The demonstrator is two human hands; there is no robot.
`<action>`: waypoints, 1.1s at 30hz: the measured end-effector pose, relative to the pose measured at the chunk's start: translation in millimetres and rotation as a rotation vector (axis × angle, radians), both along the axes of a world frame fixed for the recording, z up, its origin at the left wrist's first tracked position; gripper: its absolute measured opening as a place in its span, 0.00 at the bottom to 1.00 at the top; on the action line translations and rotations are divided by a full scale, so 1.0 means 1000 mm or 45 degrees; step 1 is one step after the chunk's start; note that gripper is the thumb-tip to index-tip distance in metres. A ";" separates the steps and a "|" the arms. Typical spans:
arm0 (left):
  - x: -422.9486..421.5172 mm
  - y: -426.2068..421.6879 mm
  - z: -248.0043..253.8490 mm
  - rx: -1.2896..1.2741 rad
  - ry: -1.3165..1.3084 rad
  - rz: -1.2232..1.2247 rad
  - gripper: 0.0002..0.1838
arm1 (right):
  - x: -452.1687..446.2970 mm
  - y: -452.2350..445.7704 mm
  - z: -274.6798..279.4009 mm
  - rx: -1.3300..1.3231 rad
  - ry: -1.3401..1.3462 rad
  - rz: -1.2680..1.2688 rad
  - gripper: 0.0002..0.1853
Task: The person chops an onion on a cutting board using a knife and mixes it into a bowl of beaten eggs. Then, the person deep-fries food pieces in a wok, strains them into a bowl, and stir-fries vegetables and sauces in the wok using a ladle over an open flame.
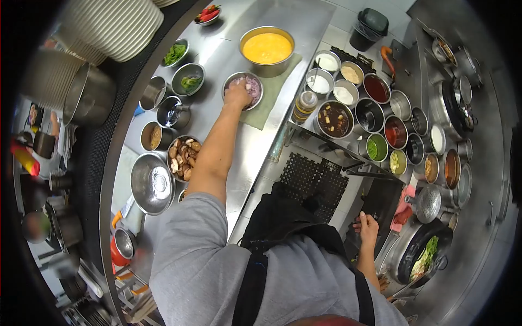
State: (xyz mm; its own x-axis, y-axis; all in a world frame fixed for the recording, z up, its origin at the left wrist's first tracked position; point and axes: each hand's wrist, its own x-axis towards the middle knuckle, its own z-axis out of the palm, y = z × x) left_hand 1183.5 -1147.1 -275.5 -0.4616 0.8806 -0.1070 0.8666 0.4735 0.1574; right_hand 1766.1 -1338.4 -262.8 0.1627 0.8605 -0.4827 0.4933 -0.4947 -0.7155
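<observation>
My left hand (237, 94) reaches into a steel bowl of sliced red onion (253, 91), its fingers closed down among the slices. That bowl stands on a green cloth (270, 98) on the steel counter. Just beyond it is a larger pot of yellow liquid (267, 48), like beaten egg. Beside my left forearm sits a bowl of cut mushrooms (184, 156). My right hand (368, 227) hangs by the stove side with loosely curled fingers; I see nothing in it. Nearest to it are a pink cloth (403, 209) and a wok (418, 252) with greens.
Bowls of green vegetables (188, 79) and an empty steel bowl (152, 183) stand along the counter. A knife with an orange handle (117, 219) lies near its edge. On the right, several pots of sauces (335, 119) and powders crowd the station. A black mat (314, 182) covers the floor between.
</observation>
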 end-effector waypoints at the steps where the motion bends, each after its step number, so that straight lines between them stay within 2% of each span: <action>1: -0.005 0.006 -0.007 0.015 -0.064 0.003 0.29 | 0.002 -0.003 0.000 -0.008 0.001 -0.021 0.21; 4: -0.023 0.007 -0.029 0.162 -0.054 -0.067 0.29 | 0.008 -0.010 0.004 0.031 0.007 -0.093 0.20; 6: -0.035 0.010 -0.022 0.259 -0.211 0.059 0.26 | 0.015 -0.013 0.003 0.035 -0.040 -0.076 0.20; 12: -0.056 0.009 -0.003 0.356 -0.329 0.093 0.21 | 0.038 -0.034 -0.006 -0.064 -0.080 -0.129 0.18; 14: -0.067 0.010 -0.008 0.289 -0.267 0.088 0.20 | 0.045 -0.037 -0.005 -0.052 -0.128 -0.048 0.18; 16: -0.068 0.013 -0.012 0.409 -0.454 0.264 0.20 | 0.054 -0.041 -0.003 -0.068 -0.132 -0.065 0.18; 18: -0.062 0.008 -0.018 0.451 -0.385 0.264 0.19 | 0.067 -0.048 -0.007 -0.086 -0.134 -0.081 0.18; 22: -0.066 0.011 -0.024 0.503 -0.477 0.360 0.16 | 0.097 -0.055 -0.012 -0.100 -0.158 -0.102 0.19; 25: -0.077 0.005 -0.033 0.799 -0.855 0.489 0.15 | 0.110 -0.057 -0.012 -0.098 -0.154 -0.118 0.18; 26: -0.125 0.009 -0.079 0.969 -0.721 0.329 0.15 | 0.115 -0.060 -0.009 -0.073 -0.168 -0.134 0.17; 27: -0.112 -0.010 -0.045 0.884 -1.161 0.430 0.16 | 0.114 -0.062 -0.007 -0.058 -0.154 -0.182 0.17; 29: -0.094 -0.016 -0.021 0.945 -1.547 0.511 0.18 | 0.126 -0.077 -0.021 0.119 -0.239 -0.041 0.19; 30: -0.091 -0.017 -0.007 0.927 -1.658 0.517 0.18 | 0.119 -0.077 -0.004 -0.004 -0.338 -0.029 0.18; 31: -0.081 -0.012 0.011 0.916 -1.735 0.522 0.18 | 0.112 -0.079 0.013 -0.088 -0.267 -0.165 0.19; 32: -0.070 -0.002 0.030 0.896 -1.805 0.511 0.18 | 0.121 -0.092 0.002 -0.004 -0.356 -0.064 0.19; 33: -0.077 0.013 0.028 0.896 -1.643 0.346 0.18 | 0.124 -0.101 0.003 0.078 -0.362 -0.078 0.20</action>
